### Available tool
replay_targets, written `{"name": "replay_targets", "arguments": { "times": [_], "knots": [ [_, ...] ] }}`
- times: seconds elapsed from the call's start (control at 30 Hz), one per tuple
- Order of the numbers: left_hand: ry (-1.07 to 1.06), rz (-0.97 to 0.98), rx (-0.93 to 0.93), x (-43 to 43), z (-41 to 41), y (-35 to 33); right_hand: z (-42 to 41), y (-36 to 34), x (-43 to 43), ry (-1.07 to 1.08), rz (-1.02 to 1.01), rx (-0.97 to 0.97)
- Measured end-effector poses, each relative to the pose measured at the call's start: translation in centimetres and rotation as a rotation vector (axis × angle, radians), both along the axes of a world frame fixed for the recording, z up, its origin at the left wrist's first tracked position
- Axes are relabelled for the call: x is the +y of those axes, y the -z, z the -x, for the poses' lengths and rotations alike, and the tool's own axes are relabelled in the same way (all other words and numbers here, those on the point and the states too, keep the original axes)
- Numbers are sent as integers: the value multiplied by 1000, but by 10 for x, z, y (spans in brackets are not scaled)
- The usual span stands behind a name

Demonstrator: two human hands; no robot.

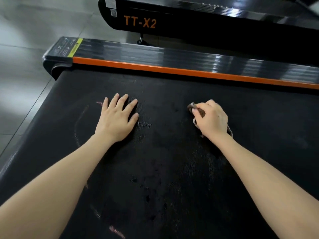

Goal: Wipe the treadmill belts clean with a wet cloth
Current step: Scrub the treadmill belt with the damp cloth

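Note:
A black textured treadmill belt [164, 169] fills most of the view, with damp patches and faint pinkish marks on it. My left hand [117, 118] lies flat on the belt, fingers straight and spread. To its right, my right hand [211, 118] grips a small crumpled brownish-grey cloth [194, 108] and presses it onto the belt. Most of the cloth is hidden under the hand; bits show at the fingertips and by the wrist.
An orange strip and a glossy black side rail [172, 57] border the belt's far edge. A second black treadmill [189, 23] marked TT-X2 stands beyond it. Grey tiled floor [25, 49] lies at the left.

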State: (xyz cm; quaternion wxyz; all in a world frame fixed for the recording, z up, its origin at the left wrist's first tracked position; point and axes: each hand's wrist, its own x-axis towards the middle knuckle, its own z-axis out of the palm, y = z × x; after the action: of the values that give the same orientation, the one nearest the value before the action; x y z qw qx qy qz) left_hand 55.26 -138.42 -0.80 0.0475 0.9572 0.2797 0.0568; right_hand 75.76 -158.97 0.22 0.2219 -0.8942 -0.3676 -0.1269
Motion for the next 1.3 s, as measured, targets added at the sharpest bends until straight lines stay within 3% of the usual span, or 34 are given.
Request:
{"name": "replay_targets", "arguments": {
  "times": [0.1, 0.17, 0.37, 0.43, 0.53, 0.63, 0.7, 0.8, 1.0, 1.2, 1.3],
  "knots": [
    [-2, -1, -24, 3, -1, 1, -19, -7, 46, 142, 41, 58],
    [7, 4, -30, 4, -1, 2, -9, -9, 64, 119, 32, 81],
    [18, 21, -50, 6, 0, 2, 92, -2, 17, -620, -38, 85],
    [21, 30, -53, 6, 1, 2, 79, -2, 10, -695, -16, 36],
    [17, 26, -50, 7, 0, 3, 9, 2, 30, -328, -46, -87],
    [11, 23, -43, 7, -1, 5, -55, -1, 61, 143, -30, 23],
    [7, 30, -52, 7, -1, 6, -67, -4, 82, 235, -31, 46],
    [7, 35, -49, 7, -1, 6, -51, -8, 120, 140, -43, 45],
    [16, 36, -19, 7, -1, 2, 10, 1, 156, -288, -45, -2],
    [9, 20, 20, 5, -1, -1, 2, -1, 155, -98, 8, 14],
    [9, 25, 26, 5, -1, 0, 30, -3, 133, -247, 27, 58]
  ]
}}
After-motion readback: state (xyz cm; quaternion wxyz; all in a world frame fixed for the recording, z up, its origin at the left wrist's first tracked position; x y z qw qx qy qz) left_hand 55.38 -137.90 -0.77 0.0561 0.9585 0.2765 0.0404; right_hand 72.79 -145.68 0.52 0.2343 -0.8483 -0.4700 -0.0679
